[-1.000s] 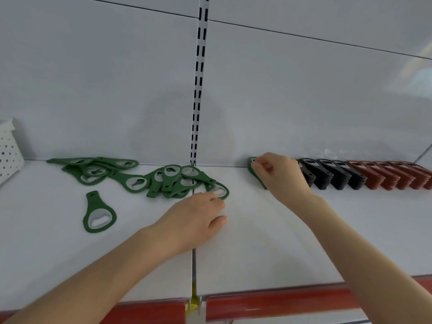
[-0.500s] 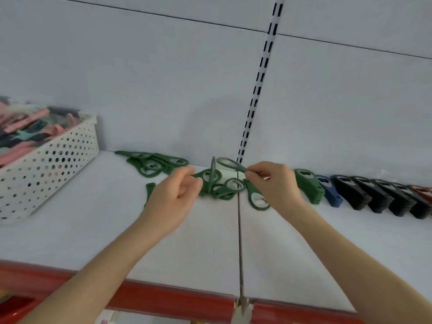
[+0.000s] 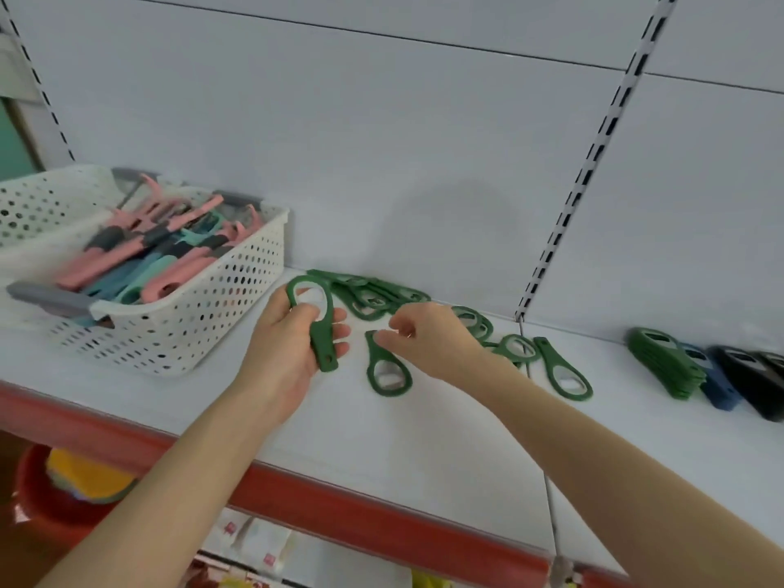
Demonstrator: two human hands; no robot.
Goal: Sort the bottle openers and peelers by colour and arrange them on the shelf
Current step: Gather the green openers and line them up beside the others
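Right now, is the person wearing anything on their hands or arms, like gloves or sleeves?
No. The left hand and the right hand are bare, with no gloves, watch or bracelet showing. Both forearms are bare too, and no sleeve comes into view. The picture is too blurry to tell about rings.

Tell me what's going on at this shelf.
A person is sorting bottle openers on the shelf. The left hand holds a green opener up; the right hand pinches the handle end of a second opener lying flat. A loose pile lies behind, a sorted row stands at right, and a basket of peelers sits at left.
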